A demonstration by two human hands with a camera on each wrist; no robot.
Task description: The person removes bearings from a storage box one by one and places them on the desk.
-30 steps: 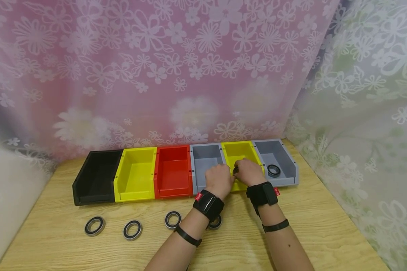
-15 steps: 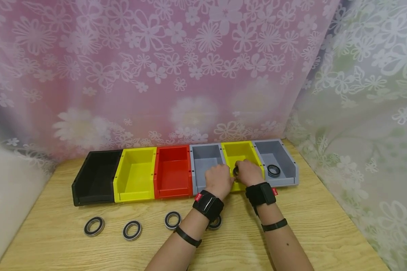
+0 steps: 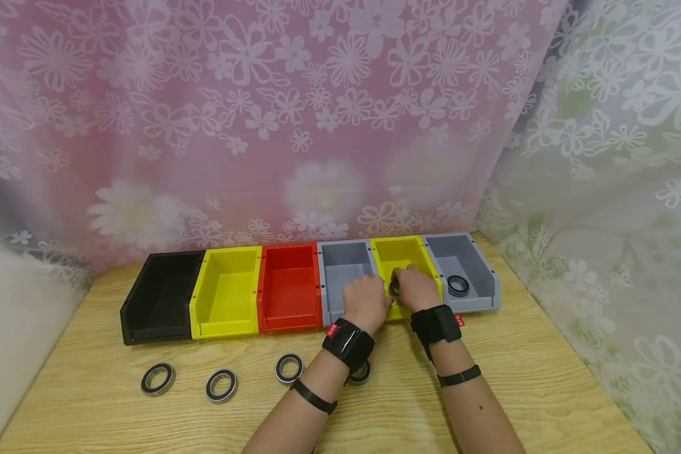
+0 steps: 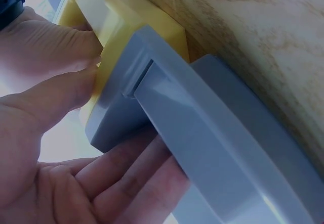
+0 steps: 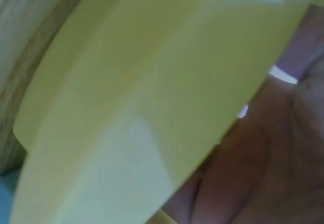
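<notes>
My left hand point(image 3: 366, 304) grips the front of the grey bin point(image 3: 346, 255), at the wall it shares with the yellow bin point(image 3: 400, 250). In the left wrist view the thumb point(image 4: 71, 95) presses the yellow side, while several fingers point(image 4: 147, 188) lie inside the grey one. My right hand point(image 3: 419, 290) reaches into that yellow bin and holds a black-sealed bearing point(image 3: 393, 290), partly hidden by the fingers. The right wrist view shows mostly the yellow bin's front point(image 5: 152, 82), with the palm point(image 5: 263, 168) behind it; the bearing is hidden there.
Another bearing point(image 3: 458, 294) lies in the rightmost grey bin point(image 3: 451, 251). Left along the row stand a red bin point(image 3: 289, 258), a yellow bin point(image 3: 234, 260) and a black bin point(image 3: 170, 271). Several bearings point(image 3: 169, 378) lie on the wooden table point(image 3: 108, 416), one partly behind the left wrist.
The bearing in my right fingers has shifted slightly and shows more of its ring than a second ago. My right hand has moved very little; the left stays put.
</notes>
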